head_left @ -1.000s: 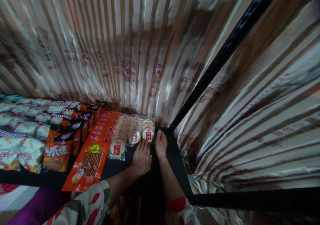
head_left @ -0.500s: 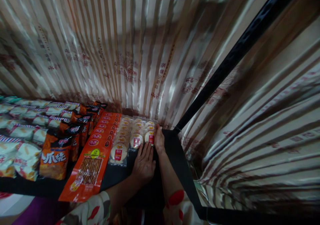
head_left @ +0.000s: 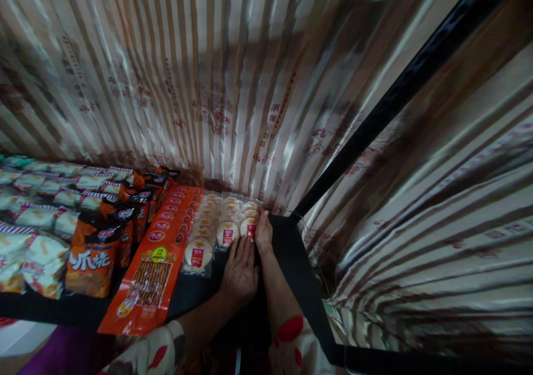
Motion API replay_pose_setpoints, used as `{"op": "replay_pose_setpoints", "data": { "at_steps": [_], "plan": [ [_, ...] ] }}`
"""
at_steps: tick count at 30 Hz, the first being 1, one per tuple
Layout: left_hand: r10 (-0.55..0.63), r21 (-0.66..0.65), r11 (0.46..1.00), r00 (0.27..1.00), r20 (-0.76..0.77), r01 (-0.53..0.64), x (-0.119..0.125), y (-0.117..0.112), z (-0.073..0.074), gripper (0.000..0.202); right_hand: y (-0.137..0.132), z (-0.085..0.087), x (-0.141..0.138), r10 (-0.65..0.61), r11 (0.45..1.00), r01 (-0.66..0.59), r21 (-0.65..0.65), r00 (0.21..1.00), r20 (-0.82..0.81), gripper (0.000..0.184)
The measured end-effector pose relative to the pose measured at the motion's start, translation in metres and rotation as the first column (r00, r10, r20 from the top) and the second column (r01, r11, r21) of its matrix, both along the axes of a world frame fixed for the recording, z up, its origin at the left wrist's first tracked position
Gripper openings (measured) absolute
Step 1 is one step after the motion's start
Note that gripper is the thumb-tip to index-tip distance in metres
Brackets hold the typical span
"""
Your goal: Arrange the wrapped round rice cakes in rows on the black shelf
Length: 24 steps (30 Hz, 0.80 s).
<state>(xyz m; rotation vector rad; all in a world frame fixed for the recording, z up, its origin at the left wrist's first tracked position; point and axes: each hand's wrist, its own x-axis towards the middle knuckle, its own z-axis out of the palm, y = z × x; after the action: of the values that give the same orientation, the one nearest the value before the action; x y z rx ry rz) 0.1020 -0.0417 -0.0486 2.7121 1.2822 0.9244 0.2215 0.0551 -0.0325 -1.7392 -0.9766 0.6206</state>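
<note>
Uncurled left hand (head_left: 240, 273) at six o'clock, right hand (head_left: 264, 232) at three frame wrapped rice crackers (head_left: 249, 226), likely light, brittle, best edge-held.

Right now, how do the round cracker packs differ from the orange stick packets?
The round cracker packs are clear-wrapped and pale; the orange stick packets are mostly bright orange. The cracker packs form three columns, the stick packets one. Both lie overlapped on the black shelf.

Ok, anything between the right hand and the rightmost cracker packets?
Nothing visible: the right hand is against the right edge of the rightmost cracker packets. The left hand is at their near edge, not between.
</note>
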Motion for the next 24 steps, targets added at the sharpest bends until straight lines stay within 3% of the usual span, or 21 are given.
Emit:
{"op": "replay_pose_setpoints", "data": {
  "at_steps": [15,24],
  "plan": [
    [0.025,0.033,0.999,1.000,0.019,-0.025,0.000,0.001,-0.001,0.051,-0.002,0.009,-0.009,0.003,0.999,-0.001,-0.038,0.999,0.045,0.073],
    [0.017,0.024,1.000,1.000,0.024,-0.017,-0.001,0.002,-0.002,0.051,-0.001,0.004,-0.011,-0.003,1.000,0.003,-0.004,0.996,0.088,0.070]
  ]
}}
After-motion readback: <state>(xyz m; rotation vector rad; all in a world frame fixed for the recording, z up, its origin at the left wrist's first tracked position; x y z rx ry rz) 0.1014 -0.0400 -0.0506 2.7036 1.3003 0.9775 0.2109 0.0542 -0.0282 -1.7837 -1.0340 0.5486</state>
